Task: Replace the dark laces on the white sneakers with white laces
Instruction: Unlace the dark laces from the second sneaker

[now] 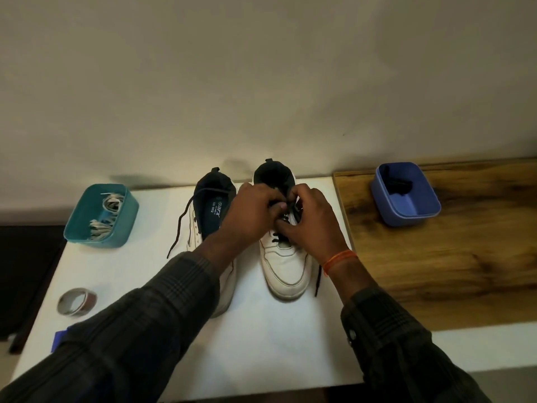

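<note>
Head view: both hands are working the top eyelets of the right shoe [283, 257]. The left hand [250, 216] and right hand [312, 225] are both curling fingers in, pinching the dark lace [293, 212] right at the tongue, so this looks like the unlacing step. A loose end is trailing just below the right wrist. Left of the grip, the other shoe [203, 228] is sitting with its lace hanging loose. White laces [104, 216] are waiting in the teal tub [87, 228] far left; the blue tub [406, 205] is far right. Next move probably needs pulling the lace free of 1 eyelet at a time.
</note>
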